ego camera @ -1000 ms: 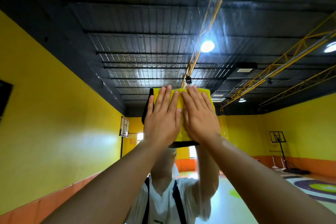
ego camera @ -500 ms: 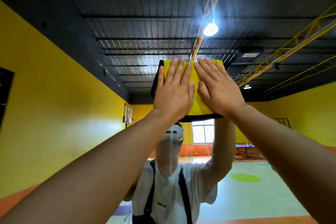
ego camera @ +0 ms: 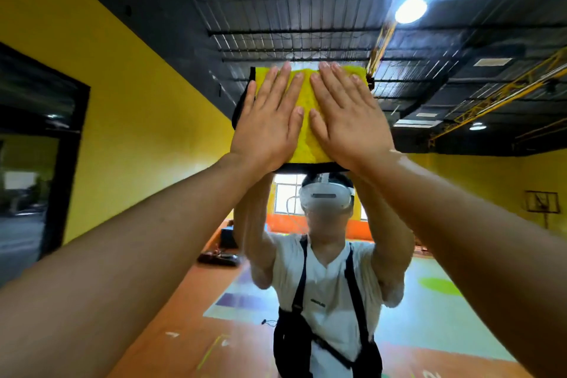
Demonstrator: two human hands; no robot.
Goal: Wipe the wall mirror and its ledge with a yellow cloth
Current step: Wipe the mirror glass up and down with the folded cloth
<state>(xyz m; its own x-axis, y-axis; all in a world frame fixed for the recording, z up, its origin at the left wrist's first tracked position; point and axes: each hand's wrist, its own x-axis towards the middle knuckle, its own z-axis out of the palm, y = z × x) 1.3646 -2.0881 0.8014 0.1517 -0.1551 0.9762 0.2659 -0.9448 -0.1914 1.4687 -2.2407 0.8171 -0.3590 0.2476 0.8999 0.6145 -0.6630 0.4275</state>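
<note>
You are pressing the yellow cloth (ego camera: 306, 141) flat against the wall mirror (ego camera: 435, 40), high above your reflected head, left hand (ego camera: 270, 123) and right hand (ego camera: 348, 120) lying side by side, fingers straight, curling round nothing. Even palm pressure and overlapping downward passes are looking the surest way to avoid streaks; the ledge is not showing.

A yellow cloth (ego camera: 306, 120) is pressed flat against the mirror (ego camera: 153, 86) by the left hand (ego camera: 267, 126) and right hand (ego camera: 349, 123), fingers extended.
</note>
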